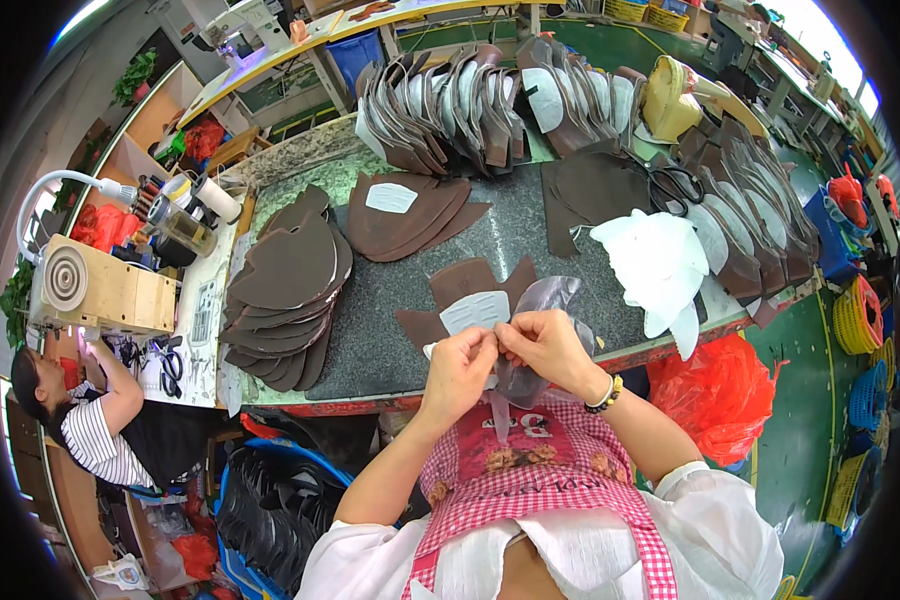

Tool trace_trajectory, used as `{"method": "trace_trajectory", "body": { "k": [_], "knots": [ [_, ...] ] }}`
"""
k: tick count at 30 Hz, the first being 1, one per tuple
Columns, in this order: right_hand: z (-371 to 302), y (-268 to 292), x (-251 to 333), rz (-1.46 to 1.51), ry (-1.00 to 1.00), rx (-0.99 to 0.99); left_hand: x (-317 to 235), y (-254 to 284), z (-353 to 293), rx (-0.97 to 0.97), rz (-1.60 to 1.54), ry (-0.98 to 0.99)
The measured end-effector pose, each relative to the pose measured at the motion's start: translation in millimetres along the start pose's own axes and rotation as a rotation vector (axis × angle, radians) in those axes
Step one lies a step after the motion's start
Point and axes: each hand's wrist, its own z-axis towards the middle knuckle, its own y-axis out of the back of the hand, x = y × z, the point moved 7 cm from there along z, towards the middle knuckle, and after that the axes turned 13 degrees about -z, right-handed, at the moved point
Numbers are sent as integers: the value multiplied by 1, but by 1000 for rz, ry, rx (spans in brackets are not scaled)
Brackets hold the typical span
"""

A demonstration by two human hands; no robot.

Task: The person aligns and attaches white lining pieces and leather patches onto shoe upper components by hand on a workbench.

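My left hand point(460, 368) and my right hand point(552, 350) meet at the front edge of the table, fingertips pinched together. Clear, crinkled plastic film point(553, 293) runs through my right hand, sticking out beyond it and hanging below. What the left fingertips pinch is too small to make out. Just beyond my hands, a brown cut piece with a pale grey patch point(475, 312) lies on the dark work surface point(390, 330). White cut pieces point(652, 262) are piled to the right, and a tall stack of brown pieces point(288, 265) stands to the left.
Brown pieces with a white patch point(392, 198) lie farther back. Rows of patched pieces point(440, 105) line the far edge. Black scissors point(678, 188) rest at the right. A red plastic bag point(715, 395) sits beside the table. At left, a co-worker point(105, 420) is at a machine point(110, 285).
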Motion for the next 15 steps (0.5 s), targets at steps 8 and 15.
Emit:
{"method": "trace_trajectory", "body": {
  "k": [8,15],
  "knots": [
    [-6,6,6,6,128,-60,3,5,-1,51,-291,61],
    [-24,-17,21,-234,423,-296,30,18,0,-123,-253,39]
  ]
}}
